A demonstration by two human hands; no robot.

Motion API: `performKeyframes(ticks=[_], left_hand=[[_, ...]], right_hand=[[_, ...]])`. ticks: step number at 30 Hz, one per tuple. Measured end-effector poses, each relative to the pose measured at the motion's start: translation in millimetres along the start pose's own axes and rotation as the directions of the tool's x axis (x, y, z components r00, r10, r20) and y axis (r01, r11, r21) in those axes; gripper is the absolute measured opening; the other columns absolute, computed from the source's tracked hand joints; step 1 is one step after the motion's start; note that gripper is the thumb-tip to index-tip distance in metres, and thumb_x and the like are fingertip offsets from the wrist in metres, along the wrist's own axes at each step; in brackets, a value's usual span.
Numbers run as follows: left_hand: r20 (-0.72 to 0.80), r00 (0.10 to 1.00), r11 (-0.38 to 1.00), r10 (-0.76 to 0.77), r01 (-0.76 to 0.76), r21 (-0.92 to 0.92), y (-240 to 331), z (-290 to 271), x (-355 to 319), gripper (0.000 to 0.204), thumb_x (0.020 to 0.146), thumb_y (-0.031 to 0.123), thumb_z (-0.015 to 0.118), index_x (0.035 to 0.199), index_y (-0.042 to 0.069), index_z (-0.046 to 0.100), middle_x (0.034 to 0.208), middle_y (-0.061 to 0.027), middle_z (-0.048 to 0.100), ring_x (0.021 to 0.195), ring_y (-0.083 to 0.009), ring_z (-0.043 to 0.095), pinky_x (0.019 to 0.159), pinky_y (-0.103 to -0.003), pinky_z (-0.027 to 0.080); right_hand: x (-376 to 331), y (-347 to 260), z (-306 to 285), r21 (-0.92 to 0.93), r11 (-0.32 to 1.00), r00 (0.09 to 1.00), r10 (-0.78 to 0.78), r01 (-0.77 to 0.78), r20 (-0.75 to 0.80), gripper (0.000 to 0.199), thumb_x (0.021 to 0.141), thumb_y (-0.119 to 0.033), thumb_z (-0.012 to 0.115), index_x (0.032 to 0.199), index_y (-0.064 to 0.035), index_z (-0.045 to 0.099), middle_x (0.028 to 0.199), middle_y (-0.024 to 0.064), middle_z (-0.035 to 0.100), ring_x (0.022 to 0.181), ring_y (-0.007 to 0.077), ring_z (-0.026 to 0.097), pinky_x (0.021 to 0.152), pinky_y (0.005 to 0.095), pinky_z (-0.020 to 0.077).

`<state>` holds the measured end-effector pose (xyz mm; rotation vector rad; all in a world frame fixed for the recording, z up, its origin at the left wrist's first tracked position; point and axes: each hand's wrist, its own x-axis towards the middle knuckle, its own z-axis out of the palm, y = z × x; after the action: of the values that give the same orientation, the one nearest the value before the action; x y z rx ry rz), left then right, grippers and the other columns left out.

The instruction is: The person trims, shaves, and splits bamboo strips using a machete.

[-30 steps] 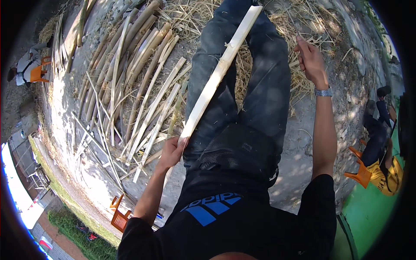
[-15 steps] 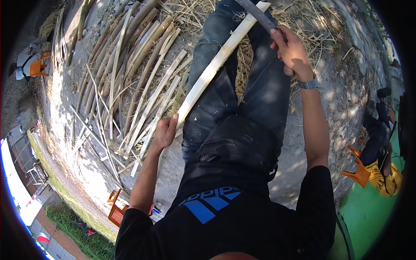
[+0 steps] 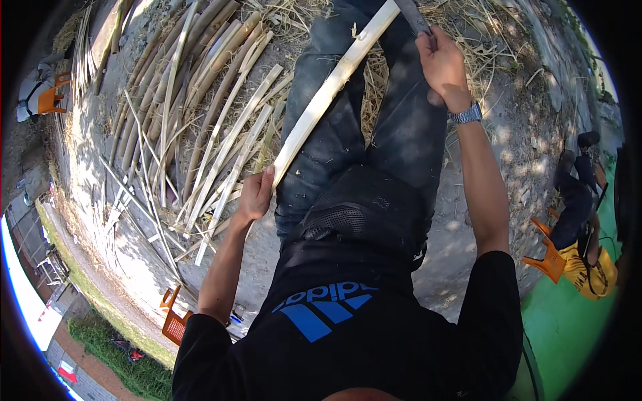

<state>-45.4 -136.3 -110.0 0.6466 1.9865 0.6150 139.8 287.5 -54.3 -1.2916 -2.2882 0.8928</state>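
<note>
A long pale strip of split bamboo [image 3: 333, 83] lies slantwise across my trouser legs, its far end near the top edge of the view. My left hand [image 3: 257, 194] grips the near end, thumb along the top. In my right hand [image 3: 444, 70] is a large knife, my fingers wrapped round its handle. The dark blade [image 3: 413, 16] points forward and left, meeting the strip's far end; whether it cuts in there I cannot tell. The tip runs out of view. A small curled shaving [image 3: 354, 29] stands up from the strip's edge.
Bamboo poles [image 3: 217, 63] and split strips [image 3: 234, 150] lie in a heap on the ground to my left. Shavings [image 3: 491, 50] litter the ground ahead. A person [image 3: 578, 214] sits on an orange chair [image 3: 547, 252] at right; another orange chair [image 3: 175, 321] stands at lower left.
The knife blade has swung to point more forward and now lies at the strip's far end instead of crossing over it. My left hand keeps its grip; the whole view has shifted slightly.
</note>
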Motion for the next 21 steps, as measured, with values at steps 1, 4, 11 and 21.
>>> performKeyframes(ticks=[1, 4, 11, 21], left_hand=[[0.009, 1.0, 1.0, 0.012, -0.012, -0.001, 5, 3, 4, 0.072, 0.11, 0.053, 0.039, 0.068, -0.004, 0.054, 0.053, -0.0095, 0.044, 0.053, -0.0185, 0.043, 0.052, -0.043, 0.036], [0.052, 0.996, 0.996, -0.078, 0.08, -0.045, 30, -5, 4, 0.07, 0.11, 0.053, 0.04, 0.078, -0.006, 0.059, 0.062, -0.0139, 0.051, 0.061, -0.0194, 0.048, 0.058, -0.043, 0.04], [0.009, 0.836, 0.796, 0.549, -0.526, 0.3, -36, 4, -12, 0.061, 0.088, 0.004, 0.077, 0.142, -0.005, 0.051, 0.076, -0.0183, 0.057, 0.064, -0.0376, 0.054, 0.064, -0.041, 0.047], [0.371, 0.925, 0.744, -0.087, 0.308, -0.593, 55, -5, -8, 0.055, 0.113, 0.046, 0.035, 0.072, 0.011, 0.045, 0.05, 0.0009, 0.035, 0.034, -0.0113, 0.028, 0.035, -0.028, 0.022]], right_hand=[[11, 11, -1, -0.006, 0.997, 0.996, 0.07, -0.071, -0.051, 0.026, 0.1, -0.028, 0.063, 0.102, -0.0022, 0.062, 0.073, 0.0155, 0.068, 0.064, 0.0348, 0.067, 0.056, 0.0444, 0.049], [-46, -16, 29, 0.135, 0.979, 0.987, -0.157, 0.153, 0.02, 0.025, 0.098, -0.023, 0.065, 0.109, -0.0005, 0.062, 0.075, 0.0216, 0.066, 0.068, 0.0396, 0.067, 0.063, 0.045, 0.0521], [-64, -48, 16, 0.174, 0.98, 0.955, 0.038, -0.093, 0.294, 0.018, 0.101, -0.02, 0.062, 0.097, -0.0022, 0.06, 0.065, 0.0146, 0.06, 0.058, 0.0303, 0.062, 0.055, 0.0395, 0.0468], [-52, -26, 23, 0.159, 0.987, 0.955, -0.075, 0.03, 0.287, 0.026, 0.101, -0.023, 0.061, 0.112, -0.0001, 0.064, 0.07, 0.0137, 0.064, 0.06, 0.0285, 0.063, 0.06, 0.0374, 0.0481]])
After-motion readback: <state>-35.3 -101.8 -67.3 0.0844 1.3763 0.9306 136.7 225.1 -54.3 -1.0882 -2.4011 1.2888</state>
